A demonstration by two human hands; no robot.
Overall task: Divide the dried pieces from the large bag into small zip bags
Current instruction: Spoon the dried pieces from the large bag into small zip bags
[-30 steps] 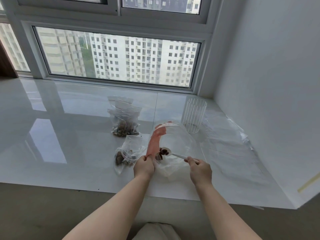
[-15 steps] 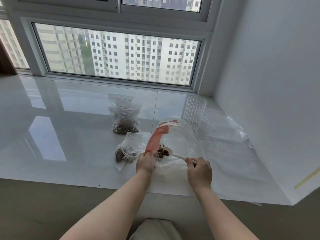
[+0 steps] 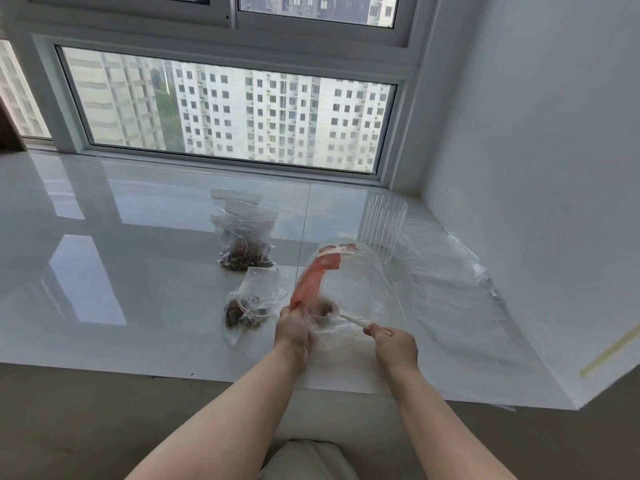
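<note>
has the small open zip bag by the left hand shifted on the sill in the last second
No. The small zip bag sits just in front of the filled bags, as before; only the camera shifted.

I'm facing a wide white-framed window [image 3: 228, 116] full of pale high-rise blocks. Daylight glares off the glossy white sill [image 3: 104, 271] before me. A plain white wall [image 3: 536, 168] closes my right; grey floor [image 3: 86, 410] runs below.
</note>
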